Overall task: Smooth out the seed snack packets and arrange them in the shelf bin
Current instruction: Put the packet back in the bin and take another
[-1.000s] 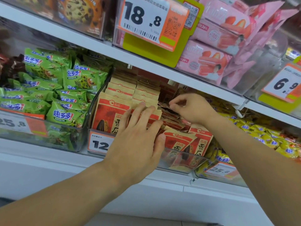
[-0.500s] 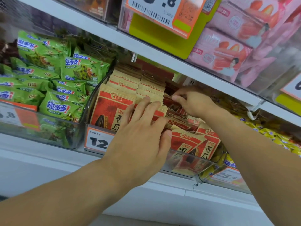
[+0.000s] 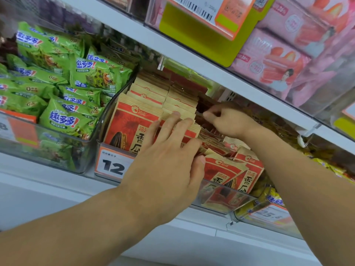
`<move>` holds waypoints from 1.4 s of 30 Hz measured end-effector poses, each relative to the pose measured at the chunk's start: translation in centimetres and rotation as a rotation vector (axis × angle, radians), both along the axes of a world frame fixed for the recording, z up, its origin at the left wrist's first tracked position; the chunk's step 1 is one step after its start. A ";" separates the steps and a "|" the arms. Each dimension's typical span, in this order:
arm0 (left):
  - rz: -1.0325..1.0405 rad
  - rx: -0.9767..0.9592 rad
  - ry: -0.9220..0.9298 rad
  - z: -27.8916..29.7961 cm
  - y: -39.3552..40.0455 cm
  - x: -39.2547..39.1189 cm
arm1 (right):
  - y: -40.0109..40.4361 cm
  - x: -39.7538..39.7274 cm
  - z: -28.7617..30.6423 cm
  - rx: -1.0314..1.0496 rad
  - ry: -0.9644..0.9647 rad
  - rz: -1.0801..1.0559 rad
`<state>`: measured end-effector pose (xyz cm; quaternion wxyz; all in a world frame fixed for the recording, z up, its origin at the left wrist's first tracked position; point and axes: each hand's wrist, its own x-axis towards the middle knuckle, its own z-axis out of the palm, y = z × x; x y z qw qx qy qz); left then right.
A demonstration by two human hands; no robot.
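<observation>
Red and tan seed snack packets (image 3: 128,123) stand in upright rows inside a clear shelf bin (image 3: 107,120). My left hand (image 3: 169,162) lies with straight fingers against the front of the middle row, its thumb touching a leaning packet (image 3: 222,169) at the bin's right. My right hand (image 3: 228,120) reaches deeper on the right side, fingers curled and pinching the top edge of a packet (image 3: 200,114) in a jumbled pile. Several packets at the right lie tilted and loose.
A bin of green cookie bags (image 3: 63,118) stands to the left, yellow snack bags (image 3: 269,198) to the right. The upper shelf edge (image 3: 192,60) hangs close over the hands, with pink boxes (image 3: 272,60) and a price tag (image 3: 113,166) nearby.
My right hand has moved a little deeper and left into the bin's right side. My left hand stays pressed on the packets. The view has tilted downward.
</observation>
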<state>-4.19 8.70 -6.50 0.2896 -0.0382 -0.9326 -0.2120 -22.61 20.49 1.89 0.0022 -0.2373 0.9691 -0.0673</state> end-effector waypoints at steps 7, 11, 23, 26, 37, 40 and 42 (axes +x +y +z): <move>0.004 0.014 0.017 -0.1 0.2 -0.2 | -0.7 -2.4 -0.3 -0.028 0.142 -0.130; 0.002 0.016 0.026 -0.2 0.2 -0.3 | -1.1 -3.8 -0.5 0.016 0.108 -0.106; -0.016 -0.011 0.010 -0.5 0.2 -0.3 | 1.2 2.8 0.6 -0.084 0.147 0.003; -0.028 -0.004 0.004 -0.5 0.2 -0.1 | 2.5 5.9 0.8 -0.187 0.182 0.062; -0.045 0.126 0.051 0.6 0.4 0.9 | 7.0 15.7 -0.2 -0.777 0.668 0.154; -0.039 0.264 0.123 1.0 0.7 1.8 | 7.9 17.3 0.3 -1.084 0.813 0.145; -0.065 0.417 0.151 1.6 0.8 2.6 | 8.5 18.0 0.7 -1.247 0.789 0.058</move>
